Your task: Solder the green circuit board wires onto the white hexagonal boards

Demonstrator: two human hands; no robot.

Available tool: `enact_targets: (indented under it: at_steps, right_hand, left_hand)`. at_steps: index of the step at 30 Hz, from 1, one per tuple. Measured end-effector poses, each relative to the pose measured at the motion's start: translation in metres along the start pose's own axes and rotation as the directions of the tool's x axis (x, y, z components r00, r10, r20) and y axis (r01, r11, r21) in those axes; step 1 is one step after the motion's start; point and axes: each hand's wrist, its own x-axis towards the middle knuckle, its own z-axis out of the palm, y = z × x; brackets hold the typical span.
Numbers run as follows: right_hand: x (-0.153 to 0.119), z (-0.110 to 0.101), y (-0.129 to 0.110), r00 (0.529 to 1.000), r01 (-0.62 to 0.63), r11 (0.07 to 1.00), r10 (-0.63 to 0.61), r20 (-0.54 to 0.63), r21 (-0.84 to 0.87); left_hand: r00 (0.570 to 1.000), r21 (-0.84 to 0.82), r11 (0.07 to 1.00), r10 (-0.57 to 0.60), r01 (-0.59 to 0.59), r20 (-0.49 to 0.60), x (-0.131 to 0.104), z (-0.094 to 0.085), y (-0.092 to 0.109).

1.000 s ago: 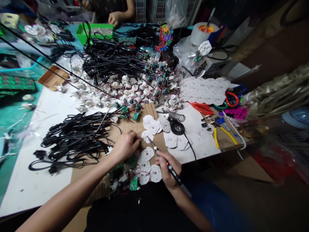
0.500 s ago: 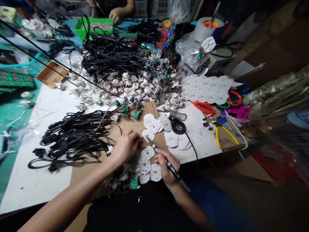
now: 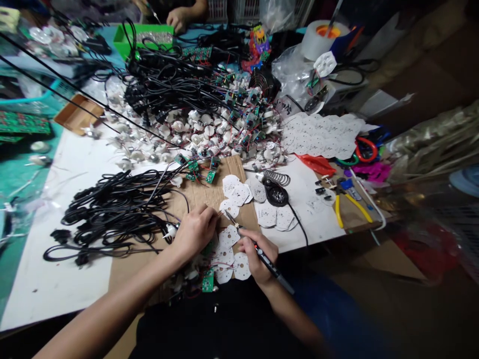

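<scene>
My right hand (image 3: 260, 252) grips a soldering iron (image 3: 270, 267) like a pen, its tip over a white circuit board (image 3: 229, 208) on the cardboard. At the left edge of that board, my left hand (image 3: 198, 227) is closed in a pinch on what looks like a thin wire, mostly hidden by the fingers. More white boards (image 3: 239, 192) overlap just beyond. Below the hands lie other white boards with holes (image 3: 241, 266), crossed by thin red wires, and a small green circuit board (image 3: 208, 280).
Bundled black cables (image 3: 112, 212) lie left on the cardboard (image 3: 127, 271). Behind is a heap of white parts (image 3: 202, 130) with wires. A coiled iron stand (image 3: 277, 178), black cord (image 3: 277, 193) and yellow-handled pliers (image 3: 352, 207) are at right. Another person's hand (image 3: 179, 19) is across the table.
My left hand has shifted very slightly left and down. The iron's tip has moved slightly left over the white board; both grips look the same.
</scene>
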Motion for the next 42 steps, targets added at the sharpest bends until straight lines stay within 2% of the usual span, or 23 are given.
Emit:
enact_targets:
  at_steps: [8, 18, 42]
  right_hand:
    - [-0.001, 0.000, 0.002, 1.000, 0.003, 1.000, -0.002, 0.013, -0.003]
    - [0.000, 0.000, 0.002, 1.000, -0.002, 1.000, 0.003, 0.023, -0.023]
    - [0.001, 0.002, 0.001, 0.999, 0.022, 1.000, -0.021, 0.048, -0.022]
  left_hand:
    - [1.000, 0.023, 1.000, 0.006, -0.006, 0.005, -0.004, 0.005, 0.001]
    - [0.998, 0.024, 0.999, 0.041, -0.040, -0.046, -0.006, 0.010, -0.002]
    - [0.999, 0.161, 0.986, -0.043, 0.047, -0.029, -0.001, 0.012, 0.009]
